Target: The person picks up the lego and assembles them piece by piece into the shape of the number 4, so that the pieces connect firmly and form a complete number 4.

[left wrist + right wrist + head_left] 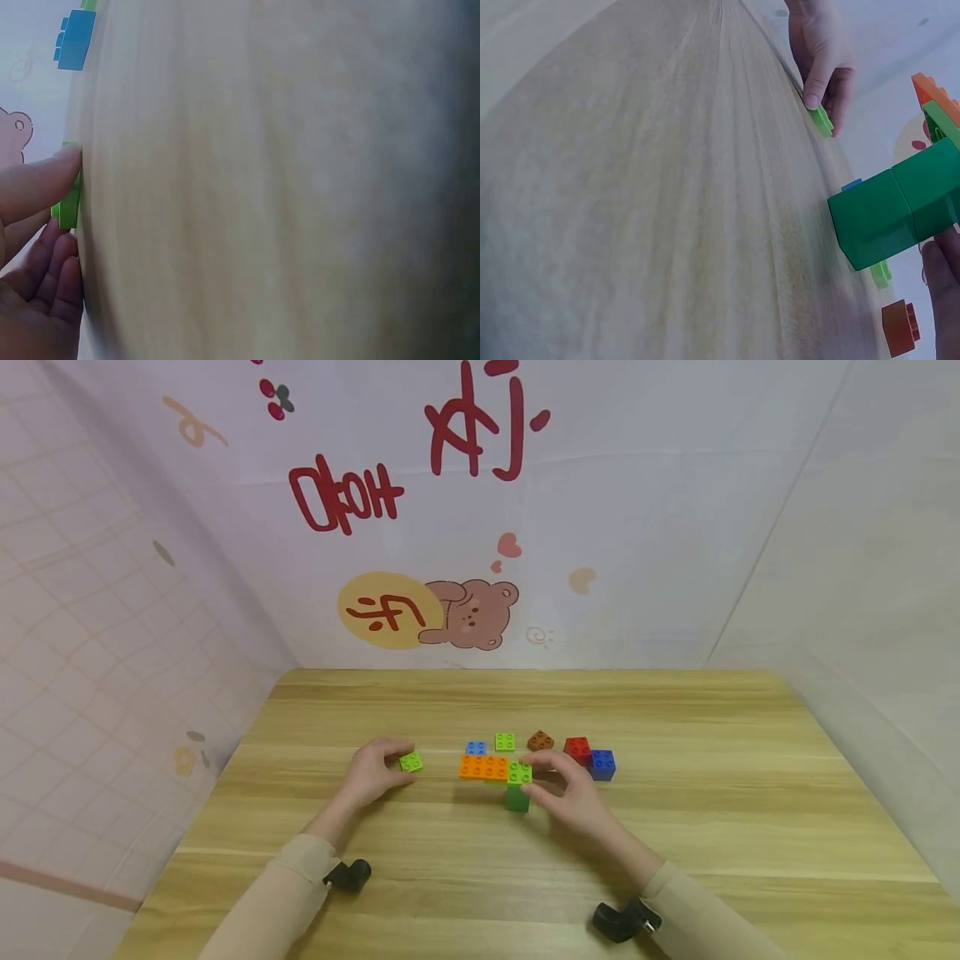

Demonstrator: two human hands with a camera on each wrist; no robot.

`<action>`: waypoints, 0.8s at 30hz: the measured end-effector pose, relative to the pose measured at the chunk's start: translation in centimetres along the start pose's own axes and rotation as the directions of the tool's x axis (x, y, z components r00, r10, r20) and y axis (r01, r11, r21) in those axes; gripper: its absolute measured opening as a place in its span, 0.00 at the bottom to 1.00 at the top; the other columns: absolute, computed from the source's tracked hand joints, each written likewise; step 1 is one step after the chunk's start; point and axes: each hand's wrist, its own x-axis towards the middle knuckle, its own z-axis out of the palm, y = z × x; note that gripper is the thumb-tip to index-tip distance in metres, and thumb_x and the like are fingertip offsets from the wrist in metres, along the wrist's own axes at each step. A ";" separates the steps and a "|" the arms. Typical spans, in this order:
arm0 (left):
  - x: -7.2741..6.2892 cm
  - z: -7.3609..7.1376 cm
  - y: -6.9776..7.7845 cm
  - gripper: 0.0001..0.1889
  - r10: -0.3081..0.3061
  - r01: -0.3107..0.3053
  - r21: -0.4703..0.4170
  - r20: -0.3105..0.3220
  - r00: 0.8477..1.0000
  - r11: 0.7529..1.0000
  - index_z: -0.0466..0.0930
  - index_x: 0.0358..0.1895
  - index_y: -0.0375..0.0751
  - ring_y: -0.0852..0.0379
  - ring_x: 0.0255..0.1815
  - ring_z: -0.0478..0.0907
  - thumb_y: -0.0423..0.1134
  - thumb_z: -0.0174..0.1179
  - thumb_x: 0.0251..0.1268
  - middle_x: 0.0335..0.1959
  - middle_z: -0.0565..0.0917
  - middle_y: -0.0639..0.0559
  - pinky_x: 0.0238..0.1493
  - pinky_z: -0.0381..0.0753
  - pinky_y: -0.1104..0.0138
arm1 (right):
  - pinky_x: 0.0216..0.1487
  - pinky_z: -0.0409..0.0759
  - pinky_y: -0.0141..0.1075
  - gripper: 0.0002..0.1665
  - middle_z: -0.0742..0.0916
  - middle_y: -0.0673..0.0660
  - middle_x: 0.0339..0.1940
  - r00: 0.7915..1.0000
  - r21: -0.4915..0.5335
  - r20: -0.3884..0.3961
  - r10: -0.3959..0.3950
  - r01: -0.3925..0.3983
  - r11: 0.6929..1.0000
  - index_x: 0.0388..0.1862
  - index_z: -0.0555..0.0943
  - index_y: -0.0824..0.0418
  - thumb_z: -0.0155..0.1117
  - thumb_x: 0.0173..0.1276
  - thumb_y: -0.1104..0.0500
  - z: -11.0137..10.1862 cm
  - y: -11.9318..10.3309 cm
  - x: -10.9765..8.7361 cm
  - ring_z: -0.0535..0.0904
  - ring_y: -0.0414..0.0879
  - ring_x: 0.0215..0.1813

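My left hand (367, 774) pinches a small light green brick (411, 762) between thumb and fingers, low over the wooden table. The left wrist view shows the thumb lying across that brick (70, 206). My right hand (573, 797) grips the top of a built piece, thumb and finger on either side of its light green top brick (520, 772). Below that is a column of dark green bricks (889, 214). A long orange brick (482, 767) juts from the column to the left, with a strip of light green showing under it.
Behind the built piece lie a light blue brick (476, 747), another light green brick (505, 742) and a brown brick (541, 741). Right of them, a red brick (577, 749) and a dark blue brick (602, 764) sit side by side. A printed cloth (637, 527) hangs behind the table (450, 877).
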 end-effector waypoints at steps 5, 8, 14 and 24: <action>0.0 0.1 -0.4 0.23 -0.011 0.011 -0.026 -0.017 1.000 1.000 0.85 0.51 0.33 0.46 0.47 0.78 0.31 0.77 0.48 0.49 0.83 0.42 0.51 0.79 0.55 | 0.56 0.75 0.61 0.20 0.81 0.67 0.53 1.000 0.022 0.011 0.000 0.000 1.000 0.54 0.77 0.73 0.67 0.63 0.74 0.0 0.2 0.1 0.79 0.53 0.53; -0.1 0.0 -0.4 0.21 -0.022 0.022 -0.055 -0.011 1.000 0.998 0.86 0.50 0.33 0.47 0.46 0.78 0.31 0.76 0.49 0.47 0.83 0.43 0.49 0.79 0.57 | 0.57 0.75 0.62 0.21 0.81 0.67 0.54 1.000 0.033 0.010 -0.010 0.010 0.999 0.55 0.77 0.74 0.67 0.63 0.75 0.1 1.4 0.2 0.79 0.55 0.54; -0.4 -0.4 -0.1 0.19 -0.046 0.047 -0.111 0.016 0.999 0.993 0.86 0.48 0.35 0.47 0.46 0.78 0.30 0.75 0.50 0.46 0.83 0.43 0.47 0.78 0.60 | 0.58 0.77 0.54 0.24 0.80 0.62 0.57 1.000 0.042 0.022 -0.011 0.011 0.999 0.59 0.77 0.69 0.69 0.63 0.72 0.1 3.6 0.2 0.78 0.54 0.56; -0.8 -0.8 0.9 0.19 -0.095 0.109 -0.197 0.079 0.992 0.974 0.86 0.50 0.35 0.52 0.41 0.80 0.30 0.75 0.52 0.48 0.81 0.42 0.41 0.82 0.67 | 0.61 0.75 0.55 0.25 0.82 0.58 0.58 0.998 0.014 0.030 -0.064 0.064 0.998 0.60 0.78 0.62 0.71 0.64 0.66 0.0 3.6 0.7 0.77 0.53 0.59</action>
